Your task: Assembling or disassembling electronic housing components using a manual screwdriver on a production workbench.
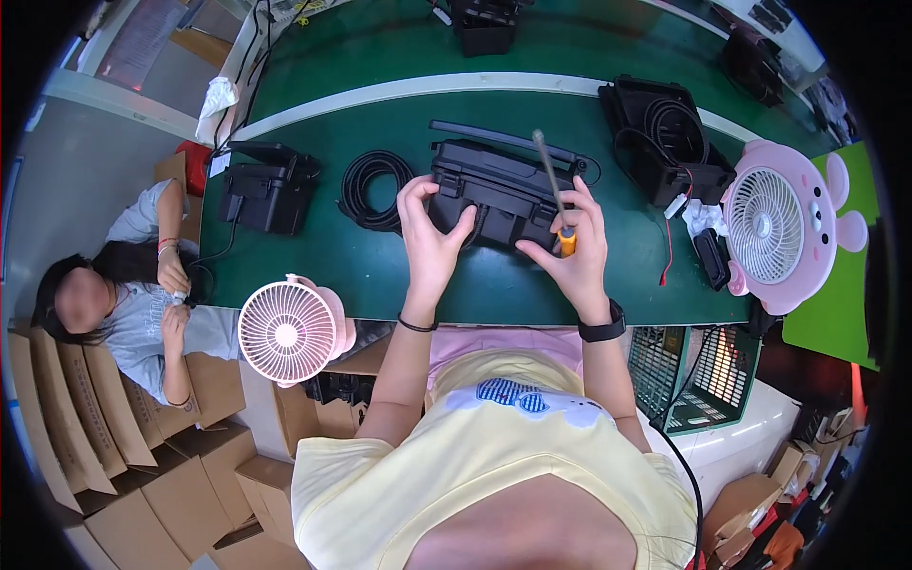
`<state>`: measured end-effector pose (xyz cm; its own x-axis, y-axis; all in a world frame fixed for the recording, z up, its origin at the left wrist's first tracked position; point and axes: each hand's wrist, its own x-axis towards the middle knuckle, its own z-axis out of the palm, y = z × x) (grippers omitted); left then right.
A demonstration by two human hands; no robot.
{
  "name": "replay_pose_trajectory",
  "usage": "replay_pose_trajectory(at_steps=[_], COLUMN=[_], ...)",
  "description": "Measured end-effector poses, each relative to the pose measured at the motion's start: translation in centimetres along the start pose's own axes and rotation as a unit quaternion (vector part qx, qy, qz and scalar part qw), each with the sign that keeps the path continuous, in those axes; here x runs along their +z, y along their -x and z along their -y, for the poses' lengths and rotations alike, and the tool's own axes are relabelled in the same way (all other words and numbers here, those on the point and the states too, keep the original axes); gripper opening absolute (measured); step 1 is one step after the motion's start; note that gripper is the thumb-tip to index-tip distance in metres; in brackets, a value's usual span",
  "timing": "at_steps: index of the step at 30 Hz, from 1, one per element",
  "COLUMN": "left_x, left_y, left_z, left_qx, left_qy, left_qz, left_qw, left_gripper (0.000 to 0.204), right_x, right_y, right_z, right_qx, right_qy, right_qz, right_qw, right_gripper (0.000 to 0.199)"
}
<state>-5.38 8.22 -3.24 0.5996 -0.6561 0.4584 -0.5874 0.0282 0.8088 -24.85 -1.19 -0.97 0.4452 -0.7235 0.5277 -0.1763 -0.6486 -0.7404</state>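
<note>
Between my hands a black plastic case (494, 180) lies on the green table, its latched side toward me. A flat black bar with a cable at its right end runs along the case's far edge. My left hand (432, 237) grips the case's left end, fingers over the corner and thumb on the near side. On the right end is my right hand (581, 252), thumb against the near side. The same hand holds a screwdriver (567, 241) with an orange-yellow handle, its shaft pointing up and away. Left of the case sits a coil of black cable (353, 195).
Another black box (271, 197) stands at the left, an open black case with cable (655, 142) at the right. Pink fans stand left (285, 332) and right (774, 223). A co-worker (142, 285) sits at the left by cardboard boxes (161, 503). A green crate (698, 380) is below the table.
</note>
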Motion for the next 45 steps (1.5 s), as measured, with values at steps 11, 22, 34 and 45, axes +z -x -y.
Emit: replay_pose_trajectory(at_steps=[11,22,34,45], left_x=[-1.5,1.4,1.7,1.3], left_y=[-2.7,-1.4,-0.7,-2.2], left_z=[-1.3,-0.4,-0.9,-1.7], left_qx=[0.085,0.044,0.042,0.064], left_qy=[-0.077,0.063,0.046,-0.02], left_qz=[0.115,-0.002,-0.032,-0.016], left_qw=[0.987,0.997,0.998,0.998], left_gripper=[0.084,0.051,0.052,0.054], right_x=[0.3,1.2,-0.3,-0.7], right_y=[-0.1,0.4,-2.6,-4.0], right_z=[-0.5,-0.1,0.5,1.7], right_qx=[-0.014,0.078,0.091,-0.072], right_qy=[0.021,0.039,-0.13,0.147], right_qz=[-0.021,-0.128,-0.038,-0.039], right_qw=[0.999,0.988,0.987,0.986], right_gripper=[0.045,0.041,0.035,0.033])
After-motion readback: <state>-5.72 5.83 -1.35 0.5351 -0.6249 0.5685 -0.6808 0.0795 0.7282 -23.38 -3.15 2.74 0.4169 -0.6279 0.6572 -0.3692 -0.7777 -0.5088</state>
